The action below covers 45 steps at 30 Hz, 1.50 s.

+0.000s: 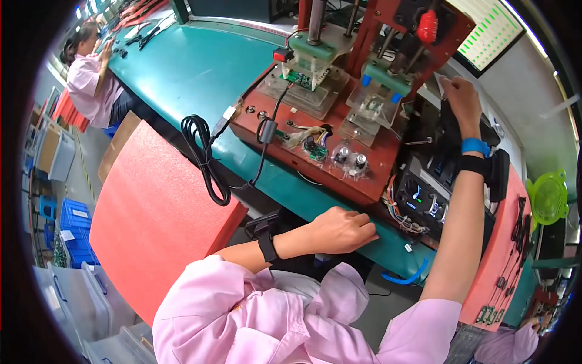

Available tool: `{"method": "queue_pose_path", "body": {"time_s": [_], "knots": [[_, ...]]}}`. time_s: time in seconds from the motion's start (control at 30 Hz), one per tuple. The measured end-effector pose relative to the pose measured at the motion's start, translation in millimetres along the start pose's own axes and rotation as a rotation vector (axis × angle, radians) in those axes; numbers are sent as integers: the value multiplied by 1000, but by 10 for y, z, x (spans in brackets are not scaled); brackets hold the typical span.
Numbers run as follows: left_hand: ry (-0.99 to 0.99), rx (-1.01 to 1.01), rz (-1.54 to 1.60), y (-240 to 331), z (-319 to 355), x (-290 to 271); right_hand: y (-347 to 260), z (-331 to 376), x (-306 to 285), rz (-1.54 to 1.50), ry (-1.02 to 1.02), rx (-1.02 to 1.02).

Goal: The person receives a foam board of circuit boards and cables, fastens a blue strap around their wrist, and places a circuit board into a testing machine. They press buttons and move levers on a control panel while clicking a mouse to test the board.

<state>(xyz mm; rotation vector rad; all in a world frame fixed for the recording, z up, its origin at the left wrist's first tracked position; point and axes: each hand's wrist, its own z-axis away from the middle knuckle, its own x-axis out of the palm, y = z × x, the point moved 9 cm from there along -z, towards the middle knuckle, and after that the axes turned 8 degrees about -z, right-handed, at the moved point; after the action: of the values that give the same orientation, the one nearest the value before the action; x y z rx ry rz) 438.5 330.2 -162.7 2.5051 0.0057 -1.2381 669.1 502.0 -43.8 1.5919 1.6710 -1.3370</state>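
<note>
My left hand (344, 231) is curled into a loose fist at the bench's front edge, before the red test fixture (327, 164); nothing shows sticking out of it. Raised on the right side of the fixture, my right hand (464, 102) has its fingers drawn together near a pale panel; anything in its fingertips is hidden. A green circuit board (299, 79) lies under the fixture's left press head (312, 48). The right press head (388, 77) stands over a clear holder (371, 112). A coiled black cable (209, 161) hangs at the fixture's left, by a pale connector (229, 113).
A red-knobbed lever (427, 27) rises above the fixture. Pink foam sheets (163, 212) stand at left; another foam sheet (485, 291) at right carries several cables with small boards. Meters (418, 194) sit beside loose wires. A co-worker (94, 79) sits at the far left bench.
</note>
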Motion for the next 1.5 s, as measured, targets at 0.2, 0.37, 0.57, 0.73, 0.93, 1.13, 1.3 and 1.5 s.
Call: {"method": "queue_pose_path", "body": {"time_s": [0.2, 0.37, 0.57, 0.73, 0.93, 1.13, 1.3, 1.5], "knots": [[31, -34, 52, -3, -3, -23, -39, 70, -28, 15, 112, -33], [33, -35, 83, -1, -8, -34, -9, 79, -7, 76, 47, -9], [43, -32, 72, -22, -15, -27, -1, 65, -40, 36, 48, 74], [30, -88, -7, 34, 33, -23, -95, 72, 100, 129, -48, 39], [-251, 109, -291, 896, 123, -400, 39, 44, -126, -86, 147, -82], [57, 465, -4, 1536, 366, -1121, 12, 27, -135, -146, 235, -113], [-12, 572, 34, 1595, 377, -1175, 56, 35, -200, -113, 239, -118], [-7, 336, 56, 884, 112, -641, 15, 68, -296, -238, 246, -205]]}}
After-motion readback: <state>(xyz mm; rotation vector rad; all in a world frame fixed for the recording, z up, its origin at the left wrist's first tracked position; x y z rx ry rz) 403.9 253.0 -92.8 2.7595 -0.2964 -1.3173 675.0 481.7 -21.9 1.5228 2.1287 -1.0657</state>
